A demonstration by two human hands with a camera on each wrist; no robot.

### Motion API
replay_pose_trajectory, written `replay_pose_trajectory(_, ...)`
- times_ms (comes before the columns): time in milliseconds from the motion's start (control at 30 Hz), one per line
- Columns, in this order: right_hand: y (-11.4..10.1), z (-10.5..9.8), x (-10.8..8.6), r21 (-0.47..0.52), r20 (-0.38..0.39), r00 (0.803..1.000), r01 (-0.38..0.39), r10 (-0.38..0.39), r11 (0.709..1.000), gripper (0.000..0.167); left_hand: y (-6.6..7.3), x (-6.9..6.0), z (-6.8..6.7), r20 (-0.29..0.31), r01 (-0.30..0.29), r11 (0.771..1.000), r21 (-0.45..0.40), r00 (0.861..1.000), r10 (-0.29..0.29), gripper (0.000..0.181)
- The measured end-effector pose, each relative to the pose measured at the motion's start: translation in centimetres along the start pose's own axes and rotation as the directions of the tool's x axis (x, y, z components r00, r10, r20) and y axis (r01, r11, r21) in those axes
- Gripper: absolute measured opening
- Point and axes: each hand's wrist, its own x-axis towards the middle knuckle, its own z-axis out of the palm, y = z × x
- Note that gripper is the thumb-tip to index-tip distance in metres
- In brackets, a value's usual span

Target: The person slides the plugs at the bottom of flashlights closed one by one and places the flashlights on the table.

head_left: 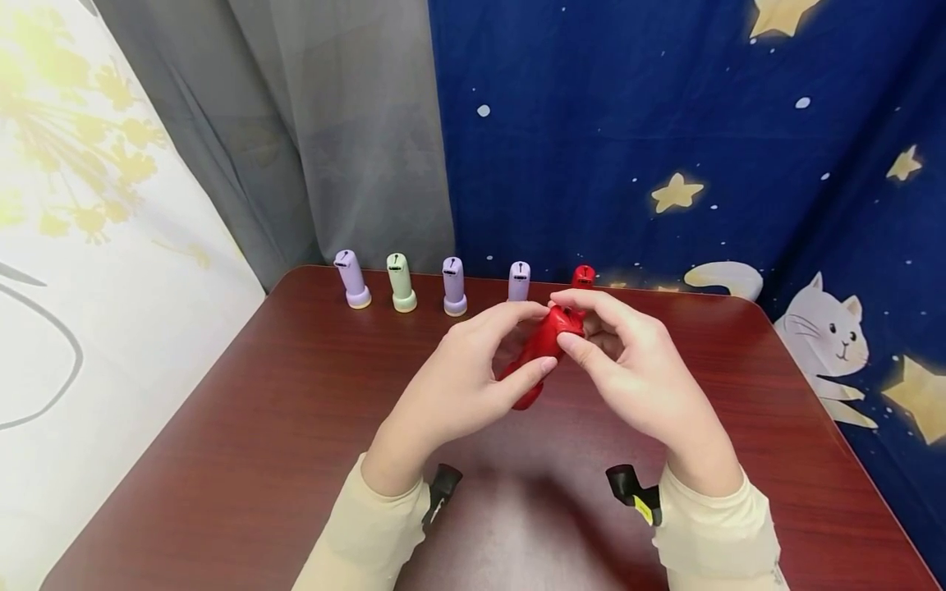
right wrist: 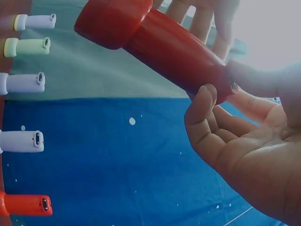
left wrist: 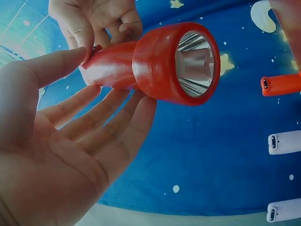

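A red flashlight (head_left: 545, 338) is up off the table between both hands, its tail end toward the top right in the head view. My left hand (head_left: 454, 382) holds it with the thumb on one side and the fingers under the body. With thumb and fingertips, my right hand (head_left: 646, 373) pinches the tail end. In the left wrist view the flashlight's (left wrist: 157, 63) wide head shows a shiny reflector, which looks unlit. The right wrist view shows the smooth red barrel (right wrist: 176, 52), with the right hand's (right wrist: 244, 136) fingers at its tail.
Along the table's (head_left: 310, 394) far edge, several flashlights stand upright on their heads: a purple one (head_left: 353, 281), a green one (head_left: 401, 283), two more purple ones (head_left: 454, 287) and a red one (head_left: 584, 276), partly behind the right hand. Curtains (head_left: 562, 148) hang behind.
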Motion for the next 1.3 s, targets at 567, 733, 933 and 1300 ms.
replay_pose_trajectory(567, 3.7, -3.6, 1.0, -0.235, -0.283, 0.959, -0.094, 0.025, 0.967, 0.042, -0.6, -0.1, -0.3, 0.018, 0.017, 1.0, -0.023, 1.0, -0.016, 0.028)
replay_pose_trajectory(733, 5.3, -4.5, 1.4, -0.294, -0.36, 0.932, -0.158, 0.044, 0.943, 0.039, -0.9, -0.1, -0.2, 0.0, -0.004, 1.0, -0.01, 1.0, 0.004, 0.026)
replay_pose_trajectory(933, 7.3, -5.9, 1.4, -0.346, -0.39, 0.917, -0.235, 0.088, 0.908, 0.038, -1.2, 0.3, 0.0, 0.009, 0.002, 1.0, -0.026, 1.0, -0.002, 0.026)
replay_pose_trajectory(1300, 13.2, -7.4, 4.8, -0.451, -0.107, 0.975, -0.222, 0.194, 0.864, 0.04, -1.5, 0.1, 0.3, 0.039, 0.041, 0.999, -0.012, 0.998, -0.041, 0.022)
